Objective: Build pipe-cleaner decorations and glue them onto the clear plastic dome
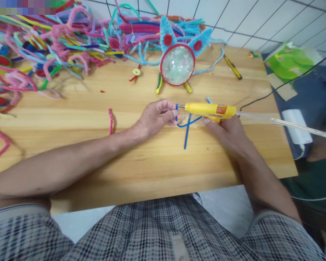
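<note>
My left hand (159, 116) pinches one end of a bent blue pipe cleaner (183, 125) above the middle of the table. My right hand (229, 132) is closed around the handle of a yellow glue gun (202, 108), with a long clear glue stick (301, 128) jutting from its back. The gun's metal tip points left and meets the blue pipe cleaner at my left fingertips. A straight blue piece (187, 136) lies just below. Beyond my hands sits a round clear dome (178, 65) with a red rim and two light-blue ears.
Tangled colourful pipe cleaners (62, 43) fill the back left of the wooden table (141, 174). A yellow cutter (233, 67) lies at the back right. A black cable runs past the right edge, near a white power strip (297, 127). Another person's arm shows at far right.
</note>
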A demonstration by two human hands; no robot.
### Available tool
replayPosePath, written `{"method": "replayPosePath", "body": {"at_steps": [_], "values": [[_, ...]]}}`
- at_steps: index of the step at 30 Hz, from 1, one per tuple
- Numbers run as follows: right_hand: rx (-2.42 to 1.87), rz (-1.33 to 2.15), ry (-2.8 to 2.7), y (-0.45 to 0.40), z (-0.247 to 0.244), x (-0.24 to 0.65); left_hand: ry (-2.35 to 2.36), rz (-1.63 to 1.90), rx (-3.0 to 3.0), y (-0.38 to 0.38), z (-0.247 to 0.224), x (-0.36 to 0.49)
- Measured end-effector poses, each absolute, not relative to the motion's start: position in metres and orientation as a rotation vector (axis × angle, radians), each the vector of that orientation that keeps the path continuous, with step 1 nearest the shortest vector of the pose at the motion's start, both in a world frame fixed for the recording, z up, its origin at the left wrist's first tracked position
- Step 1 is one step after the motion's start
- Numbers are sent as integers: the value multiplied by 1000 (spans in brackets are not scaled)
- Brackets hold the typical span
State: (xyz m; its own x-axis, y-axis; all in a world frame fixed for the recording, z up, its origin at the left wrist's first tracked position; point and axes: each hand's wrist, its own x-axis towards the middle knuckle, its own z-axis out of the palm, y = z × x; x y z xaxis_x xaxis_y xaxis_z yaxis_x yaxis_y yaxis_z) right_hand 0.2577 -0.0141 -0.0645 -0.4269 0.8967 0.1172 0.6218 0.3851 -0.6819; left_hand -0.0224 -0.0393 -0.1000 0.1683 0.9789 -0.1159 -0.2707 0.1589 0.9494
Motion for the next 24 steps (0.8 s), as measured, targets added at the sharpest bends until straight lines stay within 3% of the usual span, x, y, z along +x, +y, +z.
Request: {"method": "replayPosePath", "body": {"at_steps": [19, 24], "values": [[-1175, 1002, -1870, -10, -55, 250, 974, 1116, 930, -39, -97, -21], [-1275, 781, -1685, 31, -44, 293, 970, 1143, 916, -40, -98, -22]]}}
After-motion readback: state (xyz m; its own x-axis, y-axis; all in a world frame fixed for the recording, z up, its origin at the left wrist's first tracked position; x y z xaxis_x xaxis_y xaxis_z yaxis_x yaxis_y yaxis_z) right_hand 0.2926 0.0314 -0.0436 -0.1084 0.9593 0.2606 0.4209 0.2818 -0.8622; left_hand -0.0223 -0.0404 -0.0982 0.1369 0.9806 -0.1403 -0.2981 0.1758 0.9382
